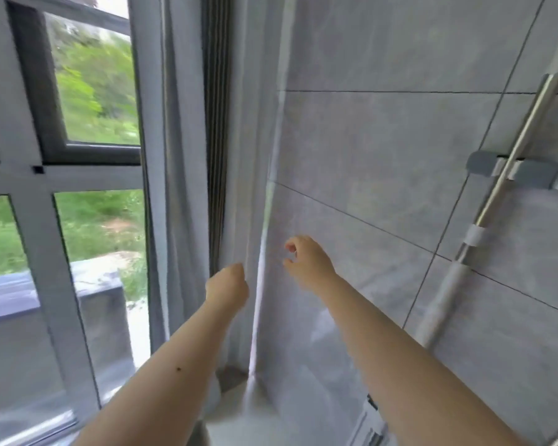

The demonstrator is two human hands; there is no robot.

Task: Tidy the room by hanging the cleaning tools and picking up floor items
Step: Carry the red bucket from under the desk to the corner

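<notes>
Left hand (227, 284) is curled, fingers hidden from view, right by the grey curtain (187, 188) edge; can't tell if it grips the fabric. Right hand (306, 262) hangs w/ fingers loosely curled, holding nothing, in front of the tiled wall (384, 140). Mop handle (496, 185) sits clipped in the wall holder (529, 170), well to the right of both hands. No readable labels or writing.
</notes>
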